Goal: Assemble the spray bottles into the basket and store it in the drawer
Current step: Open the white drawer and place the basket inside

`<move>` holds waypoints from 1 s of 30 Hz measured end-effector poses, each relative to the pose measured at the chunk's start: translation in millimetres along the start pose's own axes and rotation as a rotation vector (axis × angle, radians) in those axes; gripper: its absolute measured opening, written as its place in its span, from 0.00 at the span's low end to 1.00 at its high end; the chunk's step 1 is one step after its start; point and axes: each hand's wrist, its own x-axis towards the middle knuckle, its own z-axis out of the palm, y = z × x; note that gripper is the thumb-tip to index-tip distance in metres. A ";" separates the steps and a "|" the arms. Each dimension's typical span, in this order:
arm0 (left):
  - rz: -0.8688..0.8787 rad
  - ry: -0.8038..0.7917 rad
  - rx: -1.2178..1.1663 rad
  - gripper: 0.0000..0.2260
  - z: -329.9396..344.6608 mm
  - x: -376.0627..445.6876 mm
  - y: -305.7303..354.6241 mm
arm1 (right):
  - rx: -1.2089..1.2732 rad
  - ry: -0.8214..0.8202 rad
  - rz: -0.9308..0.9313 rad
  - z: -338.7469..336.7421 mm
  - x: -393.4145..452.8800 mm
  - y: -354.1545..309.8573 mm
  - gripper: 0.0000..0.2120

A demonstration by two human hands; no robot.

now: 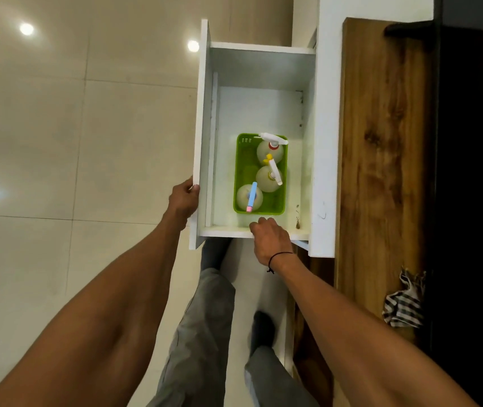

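Observation:
A green basket [246, 160] stands on the floor of an open white drawer [263, 113], near its front right. Three clear spray bottles stand upright in it: one with a white and red head [271, 146], one with a yellow and white head [269, 177], one with a blue and pink head [249, 196]. My left hand [183, 199] grips the outer edge of the drawer's front panel [202, 127]. My right hand [269, 239] rests over the near side wall of the drawer, fingers curled on its rim, just short of the basket.
The drawer sticks out from a white cabinet [325, 142] with a wooden countertop [381, 142] to the right. A striped cloth [404, 306] lies on the counter. Glossy tiled floor [58, 142] spreads to the left. My legs and a foot [260, 330] are below the drawer.

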 end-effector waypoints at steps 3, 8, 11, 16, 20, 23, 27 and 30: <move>-0.043 -0.065 -0.044 0.21 18.2 -4.3 12.4 | 0.079 0.042 -0.017 6.7 -7.6 0.0 0.10; -0.094 -0.139 -0.128 0.22 52.9 -14.2 29.2 | 0.864 -0.042 0.501 13.1 -9.5 -18.0 0.24; -0.103 -0.160 -0.157 0.23 75.3 -21.0 37.0 | 1.462 -0.139 0.871 16.8 -7.3 -24.7 0.25; -0.109 -0.191 -0.193 0.24 104.7 -29.5 46.4 | 2.345 -0.102 1.075 20.6 -12.2 -15.7 0.19; -0.087 -0.233 -0.181 0.23 124.0 -36.8 51.7 | 2.624 -0.043 1.226 21.3 -24.2 3.6 0.24; -0.053 -0.288 -0.141 0.22 136.5 -43.6 54.5 | 2.750 -0.009 1.302 22.2 -32.9 15.2 0.33; -0.025 -0.383 -0.092 0.23 156.3 -51.8 59.3 | 2.885 0.210 1.334 23.3 -43.1 26.2 0.39; -0.019 -0.392 -0.078 0.23 171.9 -57.5 65.6 | 2.957 0.332 1.317 27.9 -48.8 33.0 0.39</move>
